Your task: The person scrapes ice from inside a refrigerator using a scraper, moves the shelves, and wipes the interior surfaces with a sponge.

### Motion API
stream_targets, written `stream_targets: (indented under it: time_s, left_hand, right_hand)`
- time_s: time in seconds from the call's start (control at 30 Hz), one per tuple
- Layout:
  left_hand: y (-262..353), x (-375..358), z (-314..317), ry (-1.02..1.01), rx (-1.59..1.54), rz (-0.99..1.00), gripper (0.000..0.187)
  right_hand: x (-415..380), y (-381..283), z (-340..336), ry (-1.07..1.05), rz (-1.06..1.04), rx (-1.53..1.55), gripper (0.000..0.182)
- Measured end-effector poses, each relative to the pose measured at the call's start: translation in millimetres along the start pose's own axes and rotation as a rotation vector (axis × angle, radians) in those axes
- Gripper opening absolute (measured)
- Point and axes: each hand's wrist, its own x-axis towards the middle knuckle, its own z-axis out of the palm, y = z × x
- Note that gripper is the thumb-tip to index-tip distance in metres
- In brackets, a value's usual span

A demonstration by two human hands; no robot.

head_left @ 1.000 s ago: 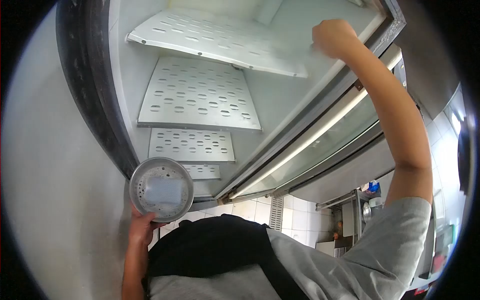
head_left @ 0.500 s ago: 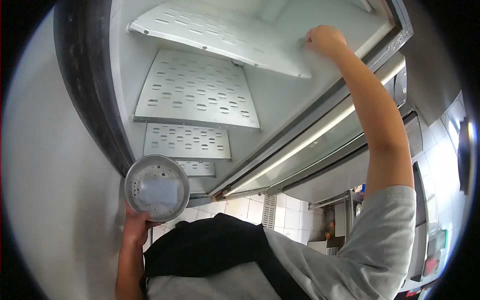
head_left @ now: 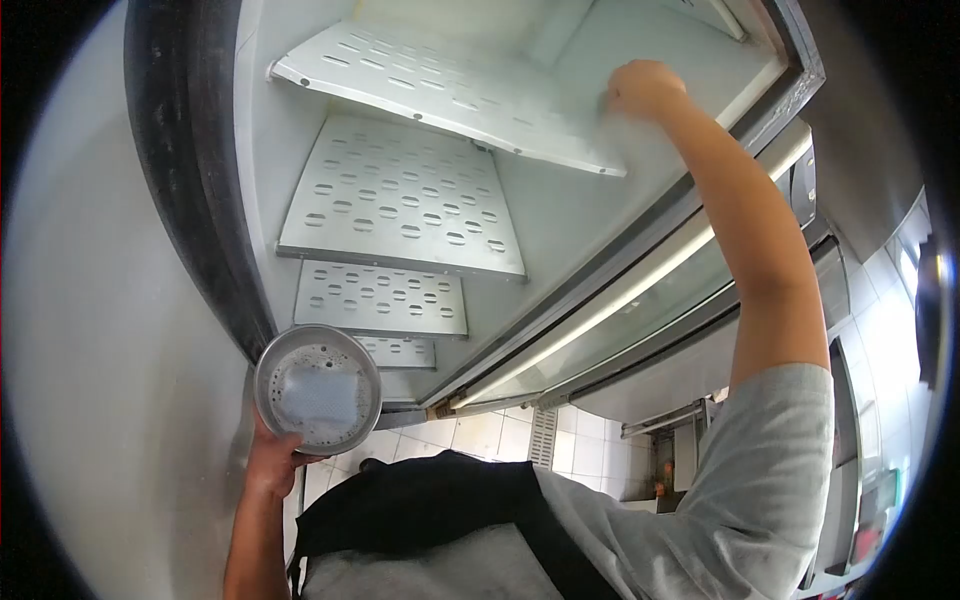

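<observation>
My left hand grips a round metal bowl by its near side. Soapy water with bubbles fills the bowl, and a pale, textured rectangular patch shows in it. Up at the right, my right hand is closed near the inner side wall of a tall metal cabinet, just beyond the end of the top shelf. The fingers are slightly blurred, and whatever lies under them is hidden. Slots run across the top shelf, which sits tilted in view.
Below are more slotted shelves, including a second and a third. A dark door seal lines the open door at left. A glass-fronted door stands right. The tiled floor has a drain grate.
The view has tilted a little, so the shelves and bowl sit lower. My right hand stays by the side wall with a slight shift. My left hand still holds the bowl.
</observation>
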Motion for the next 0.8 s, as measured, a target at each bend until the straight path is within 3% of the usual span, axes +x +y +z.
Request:
stream_targets:
  time_s: [0.1, 0.2, 0.3, 0.4, 0.5, 0.6, 0.8]
  left_hand:
    - [-9, 5, -7, -0.058, -0.012, -0.047, 0.079]
    - [0, -3, -8, -0.054, -0.026, -0.010, 0.083]
    - [4, -4, -6, -0.002, -0.019, 0.001, 0.085]
    - [8, -4, -4, 0.011, -0.016, -0.041, 0.087]
    - [5, 0, -5, 0.011, -0.009, -0.038, 0.087]
    - [2, 2, -5, 0.029, 0.013, -0.012, 0.087]
    - [-2, 5, -4, 0.017, -0.024, 0.015, 0.088]
  right_hand:
    - [53, 21, 63, 0.156, -0.066, -0.114, 0.028]
    - [73, -16, 100, 0.414, 0.000, 0.242, 0.030]
    - [68, -33, 76, 0.382, 0.086, 0.516, 0.032]
    - [71, -4, 41, 0.296, -0.017, 0.409, 0.030]
    - [59, 6, 6, 0.158, 0.015, -0.056, 0.028]
    - [60, -2, -3, 0.007, 0.007, -0.247, 0.028]
    - [57, -19, 3, 0.134, -0.036, -0.120, 0.029]
